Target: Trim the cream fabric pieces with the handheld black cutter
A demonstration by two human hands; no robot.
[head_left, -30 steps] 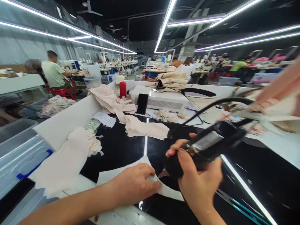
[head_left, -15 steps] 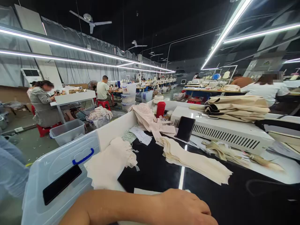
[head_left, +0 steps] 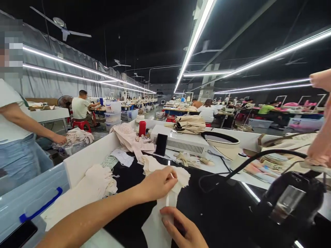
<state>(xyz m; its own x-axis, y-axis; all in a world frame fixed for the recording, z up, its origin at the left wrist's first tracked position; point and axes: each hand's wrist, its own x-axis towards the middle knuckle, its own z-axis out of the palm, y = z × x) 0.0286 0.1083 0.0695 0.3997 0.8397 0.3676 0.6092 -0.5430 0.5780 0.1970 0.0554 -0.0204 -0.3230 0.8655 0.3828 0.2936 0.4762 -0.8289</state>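
My left hand (head_left: 157, 184) is closed, pinching the top piece of a stack of cream fabric pieces (head_left: 178, 175) on the black glossy table (head_left: 222, 206). My right hand (head_left: 184, 230) is at the bottom of the view, with thumb and fingers gripping the lower end of the same cream fabric piece (head_left: 157, 220), which hangs between both hands. A black and silver corded tool (head_left: 289, 203) sits at the right, with nobody holding it.
A second pile of cream fabric (head_left: 90, 187) lies at the left beside a clear plastic bin with a blue handle (head_left: 38, 203). Behind stand a white machine box (head_left: 183, 143), a propped phone (head_left: 161, 144) and a red bottle (head_left: 142, 128). A person in a white shirt (head_left: 15, 131) stands at left.
The view swung up and back. My right hand has let go of the black tool, which now rests at right. Both hands now hold a cream fabric piece taken from the stack.
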